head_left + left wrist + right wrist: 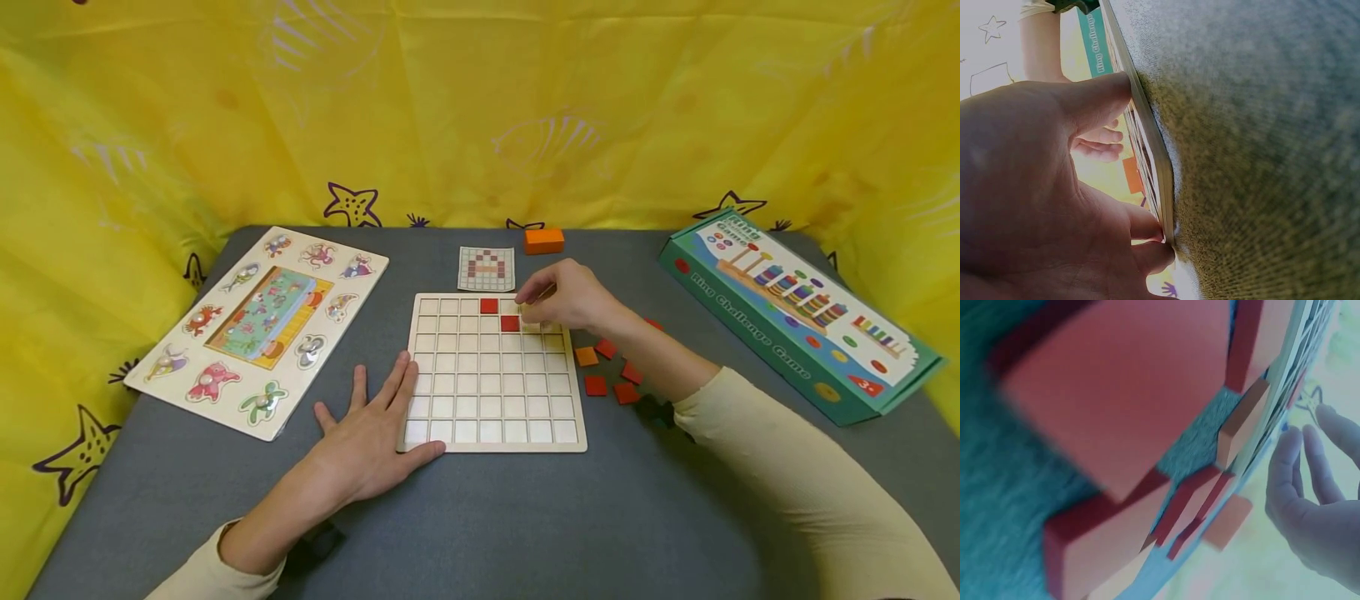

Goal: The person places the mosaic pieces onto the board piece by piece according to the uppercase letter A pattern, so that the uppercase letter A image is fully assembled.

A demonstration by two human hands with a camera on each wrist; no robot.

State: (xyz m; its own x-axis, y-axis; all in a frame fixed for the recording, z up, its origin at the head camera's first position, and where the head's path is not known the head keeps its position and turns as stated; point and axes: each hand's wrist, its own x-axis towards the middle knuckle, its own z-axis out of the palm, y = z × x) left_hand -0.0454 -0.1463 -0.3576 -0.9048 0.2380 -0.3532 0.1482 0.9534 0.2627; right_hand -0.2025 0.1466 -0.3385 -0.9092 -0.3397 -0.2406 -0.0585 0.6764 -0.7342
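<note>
A pale wooden grid board (459, 407) lies flat in the middle of the table. Two red square tiles sit in its upper cells, one red tile (489, 307) in the far row and another red tile (509, 323) one row nearer. My left hand (367, 446) rests against the board's left side, fingers spread and thumb on its near left corner. Over the far right part of the grid is my right hand (564, 296), fingers bent down close to the second tile. In the right wrist view its fingers (1291, 453) and thumb stand apart with nothing visible between them.
Right of the board lie several loose red tiles (626, 393) and an orange tile (587, 357). Behind it are a pattern card (506, 282) and an orange block (543, 242). An animal puzzle board (168, 377) lies left; a green game box (780, 354) stands right.
</note>
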